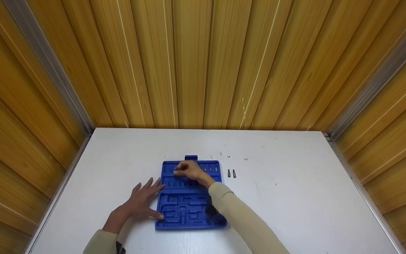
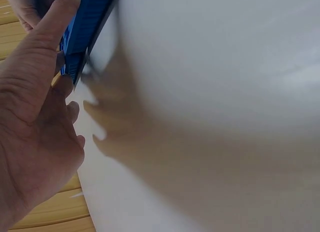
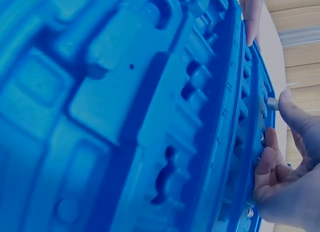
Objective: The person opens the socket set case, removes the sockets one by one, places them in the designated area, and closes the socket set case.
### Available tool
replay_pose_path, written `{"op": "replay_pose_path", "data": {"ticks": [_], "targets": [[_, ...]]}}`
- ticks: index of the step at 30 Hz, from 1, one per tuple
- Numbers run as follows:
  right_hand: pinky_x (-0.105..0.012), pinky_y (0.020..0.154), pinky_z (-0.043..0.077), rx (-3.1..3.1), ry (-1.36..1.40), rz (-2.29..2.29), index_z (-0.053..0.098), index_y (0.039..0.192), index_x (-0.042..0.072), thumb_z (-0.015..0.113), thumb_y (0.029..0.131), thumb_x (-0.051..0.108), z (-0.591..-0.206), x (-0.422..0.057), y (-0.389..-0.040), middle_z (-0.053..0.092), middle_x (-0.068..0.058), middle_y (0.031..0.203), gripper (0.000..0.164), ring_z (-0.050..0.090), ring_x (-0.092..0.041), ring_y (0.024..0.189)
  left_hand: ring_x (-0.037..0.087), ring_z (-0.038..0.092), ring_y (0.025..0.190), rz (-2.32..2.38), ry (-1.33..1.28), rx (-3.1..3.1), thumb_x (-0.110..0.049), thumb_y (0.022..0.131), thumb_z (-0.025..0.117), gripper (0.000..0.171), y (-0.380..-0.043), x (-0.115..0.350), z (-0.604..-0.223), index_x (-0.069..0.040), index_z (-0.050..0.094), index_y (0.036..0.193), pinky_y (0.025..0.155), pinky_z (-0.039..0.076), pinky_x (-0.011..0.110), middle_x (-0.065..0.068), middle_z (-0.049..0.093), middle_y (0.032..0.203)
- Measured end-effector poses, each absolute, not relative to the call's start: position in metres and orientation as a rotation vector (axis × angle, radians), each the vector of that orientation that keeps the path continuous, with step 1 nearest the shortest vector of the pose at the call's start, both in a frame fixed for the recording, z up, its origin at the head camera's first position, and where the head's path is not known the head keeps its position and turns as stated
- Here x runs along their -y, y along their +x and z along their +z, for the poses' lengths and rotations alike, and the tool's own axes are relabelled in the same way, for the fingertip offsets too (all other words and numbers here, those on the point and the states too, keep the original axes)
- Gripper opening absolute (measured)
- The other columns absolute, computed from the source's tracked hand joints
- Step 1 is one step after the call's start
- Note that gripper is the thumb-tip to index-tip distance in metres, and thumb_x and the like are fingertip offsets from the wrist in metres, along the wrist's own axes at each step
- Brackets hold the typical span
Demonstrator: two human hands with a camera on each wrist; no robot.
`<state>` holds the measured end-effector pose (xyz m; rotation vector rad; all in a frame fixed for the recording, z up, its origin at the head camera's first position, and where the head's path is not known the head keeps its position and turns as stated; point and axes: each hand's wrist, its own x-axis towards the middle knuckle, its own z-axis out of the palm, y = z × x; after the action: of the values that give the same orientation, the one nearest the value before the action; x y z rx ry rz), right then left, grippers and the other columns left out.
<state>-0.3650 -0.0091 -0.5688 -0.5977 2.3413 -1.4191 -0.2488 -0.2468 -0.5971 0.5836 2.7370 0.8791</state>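
An open blue plastic tool case (image 1: 185, 191) with moulded slots lies flat on the white table. My right hand (image 1: 189, 170) is over its upper part, at the far row of slots. In the right wrist view the thumb and curled fingers of that hand (image 3: 295, 162) are at a small silvery bit (image 3: 272, 103) by the case edge; its full shape is hidden. My left hand (image 1: 141, 201) lies spread at the case's left side, thumb and a fingertip on the rim. Several short metal bits (image 1: 210, 169) sit in slots to the right of my right hand.
Two dark bits (image 1: 231, 173) lie side by side on the table, just right of the case. A latch tab (image 1: 191, 157) juts from the far edge. Wood-patterned walls (image 1: 206, 70) enclose the white table (image 1: 287, 204) at the back and sides.
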Motion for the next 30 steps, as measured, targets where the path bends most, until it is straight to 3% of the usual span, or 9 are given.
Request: {"op": "replay_pose_path", "data": {"ticks": [3, 7, 11, 17, 21, 30], "targets": [[-0.034, 0.091, 0.057, -2.323, -0.573, -1.449, 0.07, 0.101, -0.002, 0.073, 0.095, 0.012, -0.569, 0.008, -0.366, 0.075, -0.017, 0.115, 0.015, 0.071, -0.024, 0.103, 0.05, 0.009, 0.157, 0.868, 0.575, -2.729, -0.055, 0.069, 0.09, 0.114, -0.252, 0.248, -0.593, -0.008, 0.036, 0.158, 0.12, 0.001, 0.076, 0.02, 0.02, 0.17], [-0.032, 0.082, 0.06, -2.306, -0.522, -1.476, 0.07, 0.101, -0.002, 0.073, 0.095, 0.011, -0.569, 0.006, -0.365, 0.075, -0.015, 0.113, 0.014, 0.071, -0.015, 0.096, 0.051, 0.009, 0.156, 0.857, 0.563, -2.724, -0.052, 0.069, 0.091, 0.115, -0.255, 0.248, -0.59, -0.007, 0.035, 0.158, 0.119, 0.002, 0.076, 0.021, 0.019, 0.17], [-0.039, 0.079, 0.063, -2.239, -0.558, -1.519, 0.067, 0.104, -0.005, 0.068, 0.098, 0.009, -0.566, 0.002, -0.363, 0.074, -0.019, 0.114, 0.015, 0.074, -0.026, 0.099, 0.051, 0.01, 0.156, 0.863, 0.569, -2.735, -0.05, 0.067, 0.093, 0.116, -0.256, 0.247, -0.591, -0.006, 0.036, 0.158, 0.118, 0.003, 0.077, 0.022, 0.02, 0.169], [-0.044, 0.082, 0.062, -2.149, -0.601, -1.541, 0.065, 0.125, -0.006, 0.06, 0.102, 0.008, -0.563, -0.016, -0.35, 0.074, -0.025, 0.114, 0.026, 0.073, -0.036, 0.1, 0.052, 0.009, 0.156, 0.887, 0.57, -2.702, -0.051, 0.068, 0.092, 0.115, -0.253, 0.246, -0.596, -0.007, 0.036, 0.158, 0.118, 0.001, 0.077, 0.022, 0.02, 0.169], [-0.043, 0.079, 0.06, -2.15, -0.569, -1.558, 0.061, 0.133, -0.004, 0.06, 0.102, 0.009, -0.561, -0.034, -0.346, 0.075, -0.025, 0.11, 0.033, 0.073, -0.031, 0.093, 0.052, 0.009, 0.156, 0.904, 0.584, -2.696, -0.052, 0.068, 0.092, 0.115, -0.252, 0.246, -0.599, -0.007, 0.036, 0.158, 0.118, 0.001, 0.077, 0.021, 0.02, 0.169], [-0.029, 0.071, 0.054, -2.207, -0.537, -1.566, 0.058, 0.136, -0.004, 0.061, 0.103, 0.013, -0.552, -0.08, -0.348, 0.073, -0.029, 0.11, 0.037, 0.066, -0.012, 0.08, 0.051, 0.008, 0.156, 0.892, 0.581, -2.713, -0.052, 0.068, 0.092, 0.116, -0.256, 0.249, -0.596, -0.006, 0.035, 0.158, 0.119, 0.001, 0.076, 0.021, 0.02, 0.169]]}}
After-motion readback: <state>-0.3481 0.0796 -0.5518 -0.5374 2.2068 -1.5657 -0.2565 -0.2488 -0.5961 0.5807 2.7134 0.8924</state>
